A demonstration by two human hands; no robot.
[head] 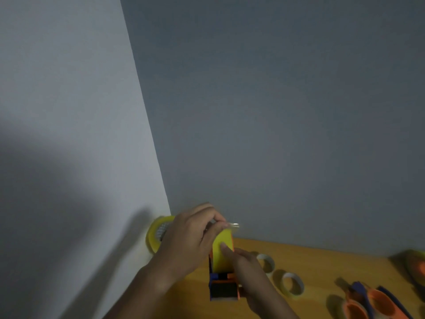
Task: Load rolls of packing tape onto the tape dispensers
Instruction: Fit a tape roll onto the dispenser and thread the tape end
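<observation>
Left hand (188,238) grip pinches tape end (232,225) to thread it; right hand (248,270) grips dispenser (223,288), thumb steadying yellow roll (222,254).

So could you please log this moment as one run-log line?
left hand: pinches tape end | right hand: holds tape dispenser | yellow tape roll: mounted | spare rolls: on table
</observation>
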